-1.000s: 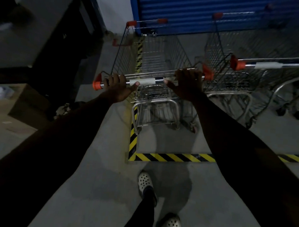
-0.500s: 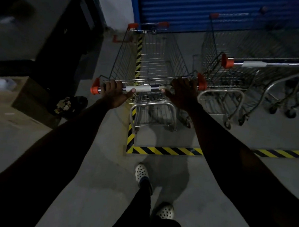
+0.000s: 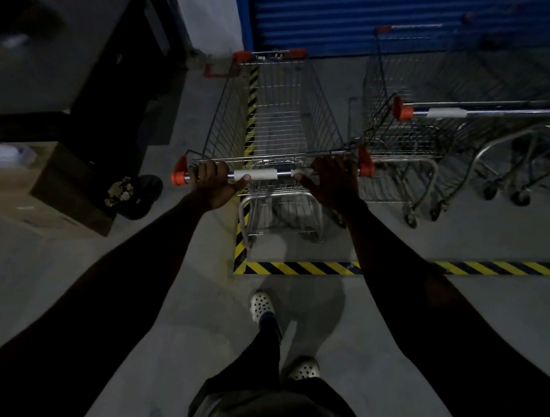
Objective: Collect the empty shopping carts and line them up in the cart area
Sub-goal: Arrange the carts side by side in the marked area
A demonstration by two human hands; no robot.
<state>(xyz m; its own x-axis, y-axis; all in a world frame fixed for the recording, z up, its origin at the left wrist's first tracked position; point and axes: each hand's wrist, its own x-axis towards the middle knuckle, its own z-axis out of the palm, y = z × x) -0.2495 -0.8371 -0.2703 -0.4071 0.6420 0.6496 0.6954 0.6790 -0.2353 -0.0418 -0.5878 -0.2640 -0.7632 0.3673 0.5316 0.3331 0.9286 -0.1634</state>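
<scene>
An empty wire shopping cart (image 3: 277, 123) stands ahead of me, inside the corner of the yellow-and-black floor tape (image 3: 296, 268). Its handle bar (image 3: 262, 175) has orange end caps and a white middle sleeve. My left hand (image 3: 213, 183) grips the bar near the left cap. My right hand (image 3: 330, 182) grips it near the right cap. To the right stands a second empty cart (image 3: 406, 135), nose toward the blue shutter, with its handle (image 3: 445, 112) at the right edge.
A blue roller shutter (image 3: 370, 20) closes the far side. Dark cabinets (image 3: 115, 75) and a cardboard box (image 3: 57, 192) stand on the left, with a dark bowl of scraps (image 3: 135, 196) on the floor. More cart frames and wheels (image 3: 514, 174) crowd the right. My feet are on bare concrete.
The cart has rolled forward toward the shutter, deeper into the taped area, with both hands still on the bar. I have stepped after it.
</scene>
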